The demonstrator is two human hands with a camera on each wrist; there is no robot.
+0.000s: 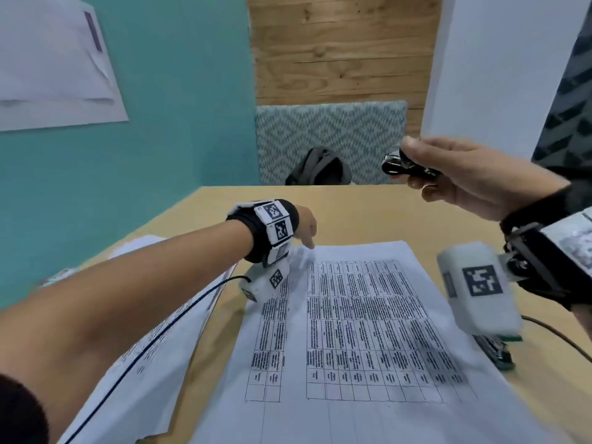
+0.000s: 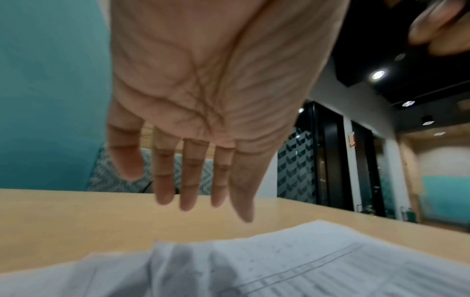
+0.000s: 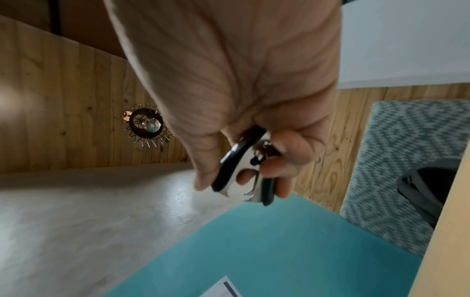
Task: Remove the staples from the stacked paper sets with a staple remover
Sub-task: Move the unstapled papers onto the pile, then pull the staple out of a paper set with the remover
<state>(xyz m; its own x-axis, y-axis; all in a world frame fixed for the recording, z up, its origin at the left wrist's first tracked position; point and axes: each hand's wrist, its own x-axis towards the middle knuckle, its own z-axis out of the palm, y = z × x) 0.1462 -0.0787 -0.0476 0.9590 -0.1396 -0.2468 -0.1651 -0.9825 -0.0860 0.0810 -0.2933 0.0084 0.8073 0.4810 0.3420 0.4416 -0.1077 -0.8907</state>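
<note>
A stack of printed paper sets (image 1: 358,331) with a table grid lies on the wooden desk (image 1: 352,213) in front of me. My left hand (image 1: 306,230) hovers over the stack's far left corner, fingers straight and spread, holding nothing; the left wrist view shows the hand (image 2: 193,180) above the wrinkled paper corner (image 2: 229,261). My right hand (image 1: 455,174) is raised above the desk's far right and grips a black and silver staple remover (image 1: 402,165). In the right wrist view the staple remover (image 3: 249,176) sits between thumb and fingers, jaws closed.
More loose printed sheets (image 1: 153,322) lie on the left under my forearm. A stapler-like object (image 1: 495,350) sits at the stack's right edge, half hidden by my wrist camera. A dark backpack (image 1: 320,168) rests on a patterned seat beyond the desk.
</note>
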